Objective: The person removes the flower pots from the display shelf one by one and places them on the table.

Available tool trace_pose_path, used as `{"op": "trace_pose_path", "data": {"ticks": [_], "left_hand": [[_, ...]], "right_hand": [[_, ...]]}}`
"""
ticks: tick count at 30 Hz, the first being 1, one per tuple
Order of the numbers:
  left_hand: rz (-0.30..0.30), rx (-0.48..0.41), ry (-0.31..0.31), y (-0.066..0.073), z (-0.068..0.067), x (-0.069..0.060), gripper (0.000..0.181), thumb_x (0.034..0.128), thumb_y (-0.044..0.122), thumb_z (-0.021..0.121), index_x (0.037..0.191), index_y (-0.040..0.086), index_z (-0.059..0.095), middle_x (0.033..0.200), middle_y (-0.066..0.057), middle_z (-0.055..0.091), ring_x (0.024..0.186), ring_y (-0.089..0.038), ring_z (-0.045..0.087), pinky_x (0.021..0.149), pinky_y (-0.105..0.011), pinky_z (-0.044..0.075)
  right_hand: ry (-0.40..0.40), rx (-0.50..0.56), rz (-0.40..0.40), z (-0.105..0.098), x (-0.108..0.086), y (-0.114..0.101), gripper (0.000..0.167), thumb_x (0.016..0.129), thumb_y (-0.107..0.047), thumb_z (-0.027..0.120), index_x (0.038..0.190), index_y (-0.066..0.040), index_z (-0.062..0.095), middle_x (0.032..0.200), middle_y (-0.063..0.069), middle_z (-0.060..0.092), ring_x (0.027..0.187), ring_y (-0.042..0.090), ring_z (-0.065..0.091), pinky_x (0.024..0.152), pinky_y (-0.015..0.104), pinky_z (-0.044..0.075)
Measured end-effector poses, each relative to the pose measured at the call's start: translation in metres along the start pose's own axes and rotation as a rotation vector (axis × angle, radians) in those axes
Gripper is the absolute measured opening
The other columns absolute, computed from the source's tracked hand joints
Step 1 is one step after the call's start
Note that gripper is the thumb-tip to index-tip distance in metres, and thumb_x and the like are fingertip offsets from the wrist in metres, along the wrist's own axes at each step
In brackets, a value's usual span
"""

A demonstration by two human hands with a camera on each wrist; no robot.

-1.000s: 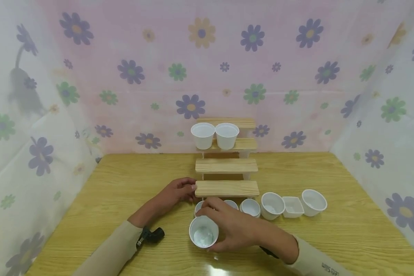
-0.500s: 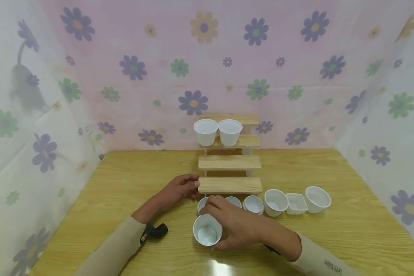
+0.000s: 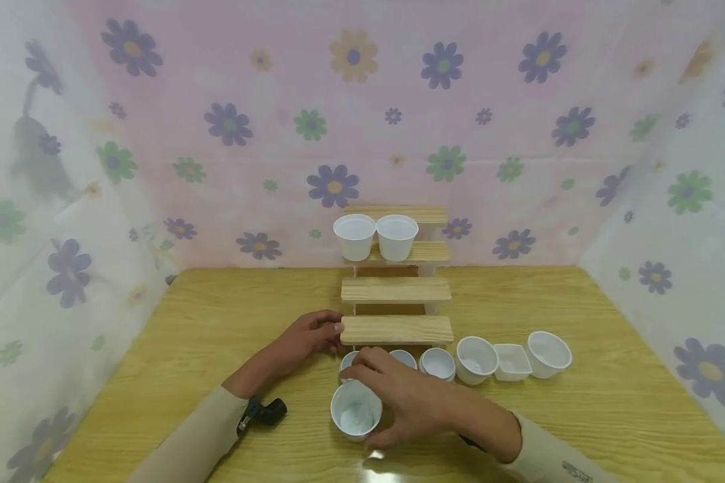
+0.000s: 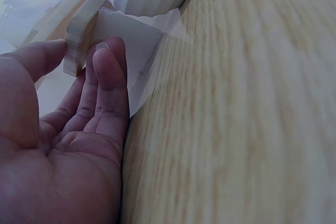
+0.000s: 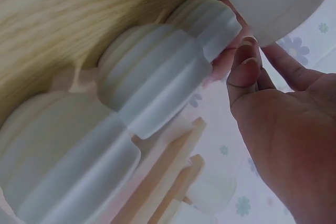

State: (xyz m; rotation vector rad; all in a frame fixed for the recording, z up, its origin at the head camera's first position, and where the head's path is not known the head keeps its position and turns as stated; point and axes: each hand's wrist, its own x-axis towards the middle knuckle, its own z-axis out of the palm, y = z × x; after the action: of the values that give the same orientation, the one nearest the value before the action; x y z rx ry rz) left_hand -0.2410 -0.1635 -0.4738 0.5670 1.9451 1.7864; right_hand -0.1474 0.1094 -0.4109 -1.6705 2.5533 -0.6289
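My right hand point(image 3: 407, 402) curls round a white plastic cup point(image 3: 356, 416), thumb on the near side and fingers on the far side. The cup's mouth faces up, with its pale inside showing. Whether its base touches the table cannot be told. My left hand point(image 3: 305, 342) grips the left end of the lowest wooden shelf board point(image 3: 397, 330). In the left wrist view the thumb lies on one side of the board end point(image 4: 79, 43), the fingers on the other. Two white cups point(image 3: 355, 238) stand side by side on an upper step. Ribbed white bowls point(image 5: 152, 77) line up before the stand.
Right of the small bowls stand a round white cup point(image 3: 477, 360), a square white dish point(image 3: 512, 362) and another round cup point(image 3: 549, 354). A wood-grain table point(image 3: 248, 302) lies beneath. Flower-printed cloth point(image 3: 266, 154) surrounds it at the back and sides.
The head view shifted slightly and came back. The cup by my right hand sits a touch lower and more upright, and the thumb has moved slightly. My left hand stays at the shelf end.
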Motion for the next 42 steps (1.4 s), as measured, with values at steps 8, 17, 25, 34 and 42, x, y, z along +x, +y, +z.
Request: {"op": "trace_pose_path", "data": {"ticks": [8,17,25,34,42], "left_hand": [[-0.002,0.000,-0.008,-0.001,0.000,-0.003,0.045,0.1131,0.031,0.055,0.141,-0.004,0.052,0.112,-0.017,0.069,0.102,-0.026,0.070,0.088,-0.035,0.061],[-0.003,-0.006,0.006,0.003,-0.002,0.004,0.045,0.1124,0.031,0.057,0.141,-0.003,0.052,0.114,-0.018,0.069,0.104,-0.028,0.070,0.089,-0.036,0.061],[-0.011,0.026,0.008,0.002,-0.001,0.004,0.050,0.1127,0.030,0.056,0.145,-0.007,0.048,0.113,-0.020,0.069,0.102,-0.027,0.070,0.089,-0.036,0.061],[-0.012,-0.002,0.001,-0.003,-0.002,-0.004,0.046,0.1126,0.027,0.056,0.142,-0.007,0.052,0.114,-0.019,0.070,0.100,-0.025,0.070,0.086,-0.034,0.061],[-0.003,0.003,0.003,-0.001,-0.001,0.000,0.046,0.1126,0.030,0.056,0.143,-0.004,0.054,0.116,-0.020,0.068,0.101,-0.026,0.069,0.086,-0.034,0.061]], "right_hand": [[0.022,0.028,0.010,-0.012,-0.002,-0.003,0.093,0.086,-0.062,0.083,0.155,-0.012,0.045,0.144,-0.001,0.043,0.132,0.011,0.045,0.109,0.027,0.048],[0.157,0.068,-0.032,-0.035,-0.001,0.005,0.067,0.095,-0.046,0.080,0.149,-0.017,0.051,0.134,-0.002,0.050,0.124,0.014,0.052,0.104,0.030,0.050],[0.269,0.022,-0.010,-0.047,-0.001,0.007,0.054,0.098,-0.032,0.080,0.143,-0.014,0.055,0.131,0.000,0.056,0.115,0.014,0.059,0.099,0.031,0.054],[0.337,0.022,0.050,-0.057,0.006,0.007,0.051,0.099,-0.026,0.078,0.144,-0.016,0.056,0.121,-0.004,0.059,0.108,0.018,0.061,0.092,0.035,0.056],[0.408,0.080,0.138,-0.069,0.005,0.010,0.044,0.098,-0.018,0.079,0.137,-0.013,0.060,0.119,-0.004,0.060,0.110,0.017,0.062,0.096,0.037,0.057]]}}
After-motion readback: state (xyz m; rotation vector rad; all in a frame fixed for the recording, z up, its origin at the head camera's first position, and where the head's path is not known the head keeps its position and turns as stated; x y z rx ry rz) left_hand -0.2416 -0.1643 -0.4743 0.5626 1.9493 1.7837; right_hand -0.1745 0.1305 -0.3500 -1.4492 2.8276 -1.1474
